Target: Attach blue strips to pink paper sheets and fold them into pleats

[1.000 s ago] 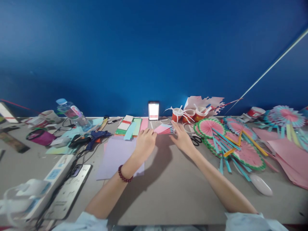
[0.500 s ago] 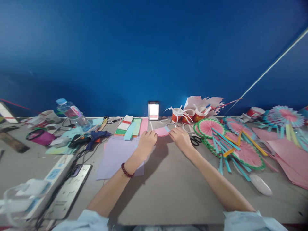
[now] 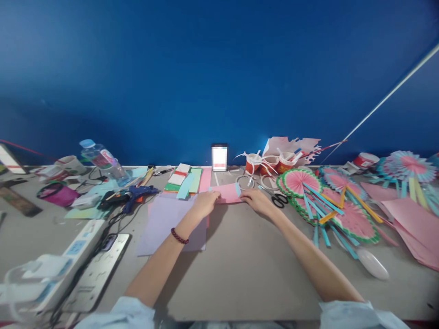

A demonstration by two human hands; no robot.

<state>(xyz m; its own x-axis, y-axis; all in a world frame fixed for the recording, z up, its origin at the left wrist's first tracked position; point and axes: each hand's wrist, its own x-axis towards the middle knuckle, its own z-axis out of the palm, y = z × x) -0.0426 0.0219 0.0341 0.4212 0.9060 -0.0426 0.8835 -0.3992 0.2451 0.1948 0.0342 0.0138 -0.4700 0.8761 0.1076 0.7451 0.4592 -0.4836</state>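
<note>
A small strip of pink paper [image 3: 227, 193] with light-blue ends is stretched between my two hands, its face turned toward me. My left hand [image 3: 207, 203] pinches its left end; a dark red bead bracelet circles that wrist. The right end is between the fingers of my right hand [image 3: 255, 200]. Just right of that hand lie the black handles of scissors [image 3: 280, 200]. Beneath my left forearm a sheet of lilac paper [image 3: 164, 224] lies flat on the grey table [image 3: 254, 274].
Paper watermelon fans [image 3: 356, 221] with blue strips spread on the right, near a white computer mouse [image 3: 373, 264]. Red paper cups [image 3: 252, 165] stand at the back. At left are a blue glue gun [image 3: 132, 198], a power strip [image 3: 77, 251], a phone [image 3: 99, 274] and a water bottle [image 3: 104, 160].
The pink paper strip has tilted from a bowed, foreshortened position so more of its face shows. My left hand has shifted slightly left and down; my right hand has lowered slightly.
</note>
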